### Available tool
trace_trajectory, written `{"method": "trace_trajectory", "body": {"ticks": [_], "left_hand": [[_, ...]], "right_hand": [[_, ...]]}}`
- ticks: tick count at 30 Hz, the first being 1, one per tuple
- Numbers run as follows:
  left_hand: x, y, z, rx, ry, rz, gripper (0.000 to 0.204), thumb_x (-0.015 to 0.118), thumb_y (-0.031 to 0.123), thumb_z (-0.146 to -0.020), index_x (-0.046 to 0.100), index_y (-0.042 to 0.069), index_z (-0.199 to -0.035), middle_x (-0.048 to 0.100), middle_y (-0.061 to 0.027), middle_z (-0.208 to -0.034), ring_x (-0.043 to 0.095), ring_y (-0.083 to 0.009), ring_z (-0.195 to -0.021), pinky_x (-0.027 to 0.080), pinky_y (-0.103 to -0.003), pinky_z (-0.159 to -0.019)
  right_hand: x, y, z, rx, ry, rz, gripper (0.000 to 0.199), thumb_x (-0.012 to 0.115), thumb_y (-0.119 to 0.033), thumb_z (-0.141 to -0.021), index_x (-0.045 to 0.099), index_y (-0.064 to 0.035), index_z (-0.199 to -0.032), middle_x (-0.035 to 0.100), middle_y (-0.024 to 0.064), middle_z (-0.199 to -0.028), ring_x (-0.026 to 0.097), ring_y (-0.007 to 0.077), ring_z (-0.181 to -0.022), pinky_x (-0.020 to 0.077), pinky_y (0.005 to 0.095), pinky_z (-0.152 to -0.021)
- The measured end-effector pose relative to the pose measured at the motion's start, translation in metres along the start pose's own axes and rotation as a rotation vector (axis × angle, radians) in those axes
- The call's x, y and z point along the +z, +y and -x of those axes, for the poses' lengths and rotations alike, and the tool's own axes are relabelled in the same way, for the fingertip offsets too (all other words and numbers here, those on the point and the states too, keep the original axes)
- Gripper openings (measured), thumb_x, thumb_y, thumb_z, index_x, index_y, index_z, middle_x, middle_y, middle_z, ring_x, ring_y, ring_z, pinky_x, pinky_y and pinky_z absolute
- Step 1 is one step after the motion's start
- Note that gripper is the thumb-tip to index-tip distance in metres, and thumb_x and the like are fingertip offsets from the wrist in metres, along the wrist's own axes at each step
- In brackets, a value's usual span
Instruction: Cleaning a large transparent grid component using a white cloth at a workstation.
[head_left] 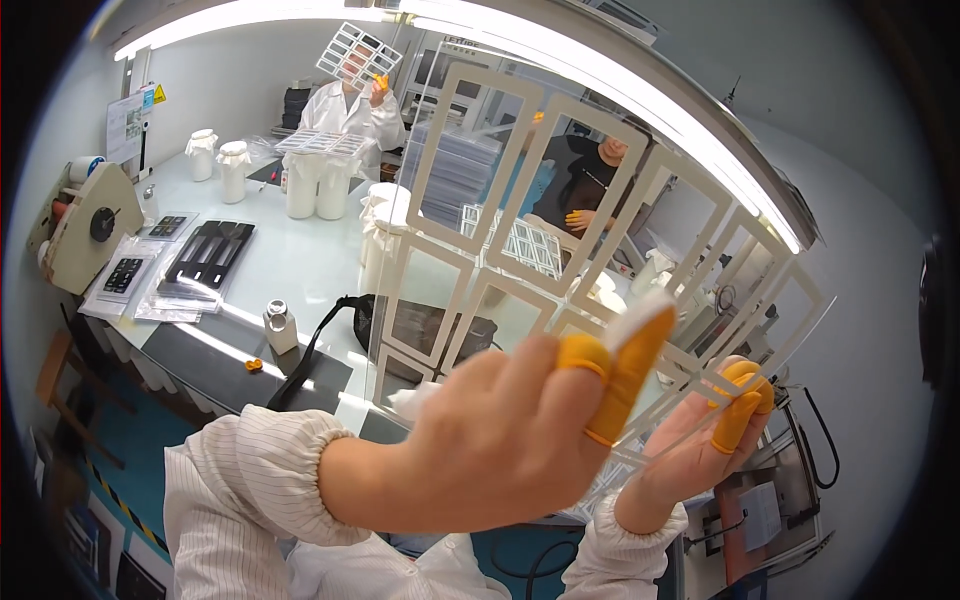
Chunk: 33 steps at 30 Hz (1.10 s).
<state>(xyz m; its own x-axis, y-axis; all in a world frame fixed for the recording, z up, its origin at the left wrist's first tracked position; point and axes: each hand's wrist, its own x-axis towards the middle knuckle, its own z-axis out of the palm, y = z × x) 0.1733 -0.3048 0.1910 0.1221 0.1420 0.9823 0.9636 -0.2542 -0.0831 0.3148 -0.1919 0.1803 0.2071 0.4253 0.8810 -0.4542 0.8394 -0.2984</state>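
A large clear sheet (pixel 487 256) printed with pale grey rectangular frames stands tilted in front of me. My right hand (pixel 705 425) grips its lower right edge, with orange finger cots on its fingertips. My left hand (pixel 490 435) is closed in front of the sheet's lower part, its back toward me. Orange finger cots cover some of its fingers. A white wipe-like piece (pixel 640 315) shows at the fingertips, slightly blurred, and something white also sticks out at the fist's left side. Whether the wipe touches the sheet I cannot tell.
On the table (pixel 270 240) stand a small white bottle (pixel 281 328), black trays (pixel 208 256) and cloth-covered white jars (pixel 233 172). A tape dispenser (pixel 95 225) is at the left. Across, a person (pixel 345 112) holds up a framed sheet; another person (pixel 585 185) shows through my sheet. A lamp (pixel 620 90) hangs overhead.
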Motion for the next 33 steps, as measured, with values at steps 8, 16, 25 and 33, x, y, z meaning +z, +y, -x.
{"method": "trace_trajectory", "body": {"ticks": [8,16,25,33], "left_hand": [[-0.009,-0.016,0.009,-0.062,-0.070,-0.260,0.040,0.064,-0.001,-0.065,0.053,-0.012,-0.103,0.043,-0.0083,-0.067,0.042,-0.0142,-0.045,0.035,-0.023,-0.034],[-0.002,-0.009,0.008,-0.205,-0.031,-0.034,0.032,0.066,-0.001,-0.066,0.055,-0.012,-0.095,0.043,-0.0071,-0.063,0.042,-0.0127,-0.043,0.034,-0.023,-0.032],[-0.008,0.000,0.008,-0.079,-0.085,0.028,0.023,0.067,0.003,-0.068,0.054,-0.011,-0.082,0.041,-0.0050,-0.058,0.039,-0.0102,-0.041,0.031,-0.021,-0.031],[-0.007,0.004,0.008,-0.042,-0.094,-0.013,0.018,0.066,0.006,-0.059,0.054,-0.005,-0.065,0.039,-0.0026,-0.061,0.042,-0.0103,-0.049,0.031,-0.020,-0.034]], "right_hand": [[-0.003,0.004,0.000,0.008,0.041,-0.041,0.018,0.053,-0.023,-0.086,0.049,-0.0083,-0.096,0.052,0.0027,-0.092,0.045,0.0135,-0.089,0.0302,0.0363,-0.092],[0.000,0.001,0.001,-0.017,0.018,-0.027,0.017,0.052,-0.022,-0.086,0.051,-0.0085,-0.096,0.051,0.0026,-0.088,0.044,0.0139,-0.086,0.0311,0.0346,-0.089],[-0.004,-0.001,-0.005,0.067,-0.032,-0.062,0.021,0.052,-0.025,-0.086,0.050,-0.0081,-0.098,0.052,0.0037,-0.087,0.046,0.0145,-0.085,0.0318,0.0345,-0.088],[-0.006,0.004,-0.009,0.088,0.083,-0.151,0.020,0.050,-0.022,-0.088,0.052,-0.0071,-0.101,0.056,0.0058,-0.093,0.050,0.0150,-0.092,0.0342,0.0349,-0.090]]}}
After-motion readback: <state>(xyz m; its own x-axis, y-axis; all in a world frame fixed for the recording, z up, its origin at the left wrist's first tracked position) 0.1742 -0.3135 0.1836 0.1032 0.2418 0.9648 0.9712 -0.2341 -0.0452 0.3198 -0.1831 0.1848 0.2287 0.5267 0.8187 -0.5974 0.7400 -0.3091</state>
